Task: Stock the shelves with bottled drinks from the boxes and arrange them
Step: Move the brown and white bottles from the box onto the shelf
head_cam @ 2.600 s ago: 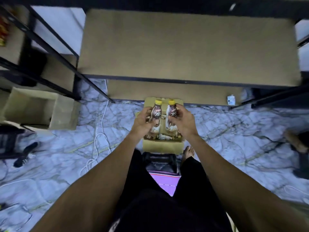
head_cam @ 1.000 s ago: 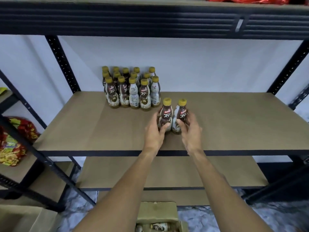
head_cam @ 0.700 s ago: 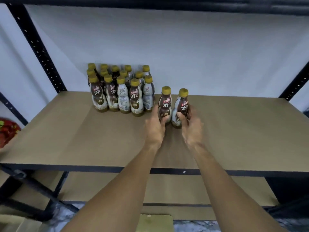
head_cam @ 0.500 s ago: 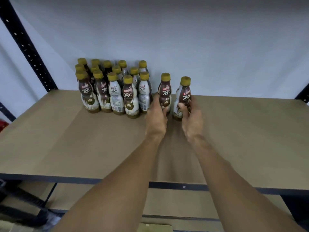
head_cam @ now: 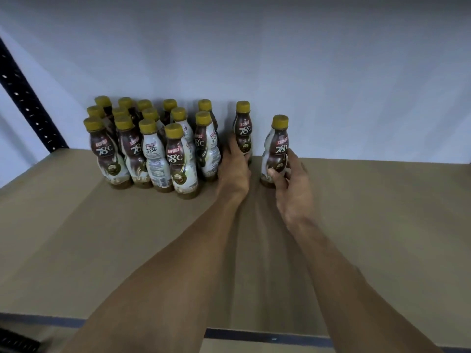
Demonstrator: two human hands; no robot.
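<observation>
On the shelf (head_cam: 102,238), hands (head_cam: 233,169) (head_cam: 293,184) each grip an upright bottle (head_cam: 243,133) (head_cam: 277,149)

A pale wall (head_cam: 305,59) stands behind, a black perforated post (head_cam: 25,105) left.

Left hand (head_cam: 233,171) gripping one bottle (head_cam: 243,131), right hand (head_cam: 290,182) gripping another bottle (head_cam: 277,149), bottle cluster (head_cam: 153,146) beside, tan shelf (head_cam: 102,238)

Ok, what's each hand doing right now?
Left hand: grips the farther Kopiko bottle.
Right hand: grips the nearer Kopiko bottle.
</observation>
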